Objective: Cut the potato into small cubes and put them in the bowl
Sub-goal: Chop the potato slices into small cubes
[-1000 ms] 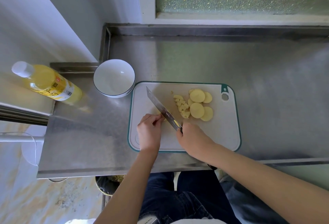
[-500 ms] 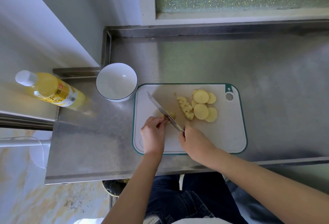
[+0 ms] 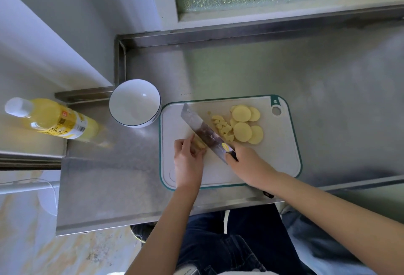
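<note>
Left hand (image 3: 189,161): your fingers curl down on the potato piece (image 3: 200,144), left of centre on the cutting board (image 3: 279,154). Tuck those tips back!
Right hand (image 3: 247,163): you're clamped round the knife (image 3: 203,131) handle, blade slanting across the board's middle.
Cut: drop straight down, with even spacing.
Cubes (image 3: 223,127): heaped just right of the blade, with slices (image 3: 244,124) beyond.
Bowl (image 3: 135,104): empty, just off the board's far-left corner.

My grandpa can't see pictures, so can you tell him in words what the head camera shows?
A person's left hand holds a potato piece on a white cutting board while the right hand grips a knife, blade against the piece. Beyond the blade lie cubes and round slices, and an empty white bowl stands by the board's far left corner.
</note>
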